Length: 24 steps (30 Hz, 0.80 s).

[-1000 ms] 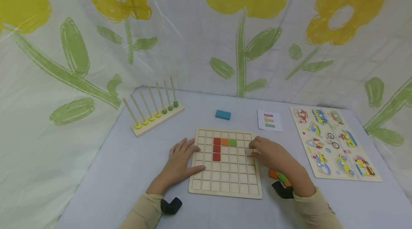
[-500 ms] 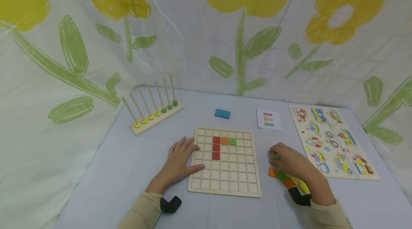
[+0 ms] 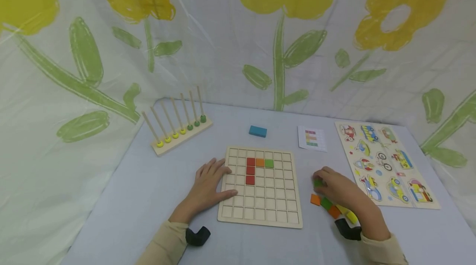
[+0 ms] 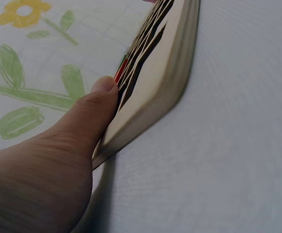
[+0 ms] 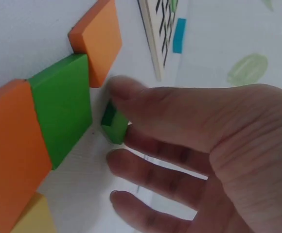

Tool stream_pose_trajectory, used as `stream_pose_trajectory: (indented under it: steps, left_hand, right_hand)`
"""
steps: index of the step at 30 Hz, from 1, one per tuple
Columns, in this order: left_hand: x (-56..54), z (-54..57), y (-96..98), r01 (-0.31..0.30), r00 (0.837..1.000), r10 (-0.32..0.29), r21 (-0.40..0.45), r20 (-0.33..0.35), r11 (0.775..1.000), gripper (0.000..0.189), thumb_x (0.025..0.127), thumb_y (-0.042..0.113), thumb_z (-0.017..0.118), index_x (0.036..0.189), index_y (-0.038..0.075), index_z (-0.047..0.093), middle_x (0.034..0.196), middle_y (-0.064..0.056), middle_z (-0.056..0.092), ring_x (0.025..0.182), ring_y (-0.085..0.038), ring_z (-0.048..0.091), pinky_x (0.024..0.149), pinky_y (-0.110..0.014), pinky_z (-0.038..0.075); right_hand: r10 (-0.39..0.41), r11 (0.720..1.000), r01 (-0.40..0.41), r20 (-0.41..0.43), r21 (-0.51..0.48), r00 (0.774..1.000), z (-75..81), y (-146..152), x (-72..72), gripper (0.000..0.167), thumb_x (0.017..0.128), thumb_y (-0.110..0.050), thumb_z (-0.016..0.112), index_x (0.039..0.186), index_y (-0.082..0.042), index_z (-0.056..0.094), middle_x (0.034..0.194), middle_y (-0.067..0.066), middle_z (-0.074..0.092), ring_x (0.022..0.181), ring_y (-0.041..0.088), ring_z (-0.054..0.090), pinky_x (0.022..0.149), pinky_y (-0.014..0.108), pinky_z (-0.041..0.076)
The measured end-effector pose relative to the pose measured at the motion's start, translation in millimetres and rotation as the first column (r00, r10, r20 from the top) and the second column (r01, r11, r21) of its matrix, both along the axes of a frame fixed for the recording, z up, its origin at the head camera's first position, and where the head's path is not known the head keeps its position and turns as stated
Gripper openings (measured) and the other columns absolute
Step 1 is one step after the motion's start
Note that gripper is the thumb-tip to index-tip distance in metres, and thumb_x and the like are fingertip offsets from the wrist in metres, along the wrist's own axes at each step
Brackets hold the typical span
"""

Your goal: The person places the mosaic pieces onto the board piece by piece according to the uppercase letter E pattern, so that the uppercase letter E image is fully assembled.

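Head view: green tile (image 3: 318, 182), right of the grid board (image 3: 260, 214), is pinched between thumb and finger of the right hand (image 3: 336, 186); a hold on its edges would likely serve best. Left hand (image 3: 208, 184), fingers spread, rests at the grid board's left edge. Orange tile (image 3: 315, 199) lies near. Table strip (image 3: 304, 170) between grid board and right hand: seemingly room for moving.
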<state>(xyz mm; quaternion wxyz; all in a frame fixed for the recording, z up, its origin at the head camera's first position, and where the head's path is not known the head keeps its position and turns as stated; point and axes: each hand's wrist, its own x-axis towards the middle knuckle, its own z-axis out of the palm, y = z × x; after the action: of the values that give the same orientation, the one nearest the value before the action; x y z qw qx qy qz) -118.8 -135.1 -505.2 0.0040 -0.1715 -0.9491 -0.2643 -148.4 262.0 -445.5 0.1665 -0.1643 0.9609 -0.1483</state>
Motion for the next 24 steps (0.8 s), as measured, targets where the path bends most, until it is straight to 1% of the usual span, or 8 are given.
stream_pose_trajectory:
  steps: [5,9,15,18,22,24]
  left_hand:
    - [-0.2,-1.1,0.3,-0.003,1.0,0.003,-0.003,-0.002,1.0,0.063,0.081,0.066,0.061,0.125,0.023,0.051,0.153,-0.004,0.033,0.145,-0.031,0.017,0.113,-0.055,0.013]
    - [0.4,0.3,0.5,-0.004,1.0,0.004,0.001,0.004,1.0,0.062,0.081,0.065,0.062,0.125,0.023,0.051,0.153,-0.005,0.033,0.145,-0.031,0.017,0.113,-0.055,0.012]
    - [0.6,2.4,1.0,-0.005,1.0,0.005,-0.001,0.019,1.0,0.062,0.081,0.064,0.062,0.126,0.022,0.051,0.154,-0.005,0.032,0.145,-0.031,0.016,0.113,-0.055,0.012]
    - [0.5,2.5,0.9,-0.006,1.0,0.006,-0.003,0.025,1.0,0.063,0.081,0.065,0.061,0.126,0.023,0.051,0.154,-0.005,0.032,0.145,-0.031,0.016,0.113,-0.055,0.012]
    - [0.6,2.5,0.6,-0.007,1.0,0.006,0.006,0.019,1.0,0.063,0.081,0.064,0.062,0.126,0.022,0.051,0.154,-0.005,0.032,0.145,-0.032,0.017,0.113,-0.055,0.012]
    - [0.7,2.4,0.4,-0.006,1.0,0.006,0.007,0.012,1.0,0.063,0.081,0.064,0.062,0.126,0.022,0.051,0.154,-0.005,0.032,0.145,-0.032,0.017,0.113,-0.055,0.013]
  right_hand:
    - [-0.011,1.0,0.01,0.015,0.017,1.0,-0.7,0,-0.7,0.029,0.087,-0.016,0.07,0.115,-0.01,0.062,0.109,0.0,0.059,0.088,0.015,0.056,0.083,0.04,0.052]
    - [-0.003,1.0,0.003,-0.009,0.024,1.0,-0.2,-4,0.0,0.03,0.088,-0.018,0.07,0.116,-0.011,0.062,0.109,-0.001,0.06,0.088,0.014,0.057,0.083,0.039,0.052]
    - [0.004,1.0,-0.005,-0.029,-0.01,1.0,4.9,-23,0.7,0.022,0.088,-0.018,0.068,0.108,-0.012,0.062,0.103,-0.002,0.06,0.083,0.012,0.055,0.077,0.035,0.051]
    - [0.025,1.0,-0.025,-0.037,-0.015,0.999,6.1,-37,-1.0,0.018,0.088,-0.018,0.069,0.104,-0.013,0.062,0.102,-0.003,0.059,0.084,0.011,0.056,0.077,0.034,0.051]
    - [0.08,0.997,-0.081,-0.071,-0.007,0.994,5.8,-58,-4.2,0.018,0.088,-0.022,0.07,0.103,-0.017,0.062,0.102,-0.007,0.059,0.086,0.009,0.056,0.078,0.032,0.051]
    - [0.115,0.993,-0.116,-0.092,-0.014,0.989,5.5,-69,-5.4,0.018,0.087,-0.023,0.071,0.103,-0.018,0.062,0.101,-0.009,0.059,0.084,0.006,0.055,0.077,0.03,0.05]
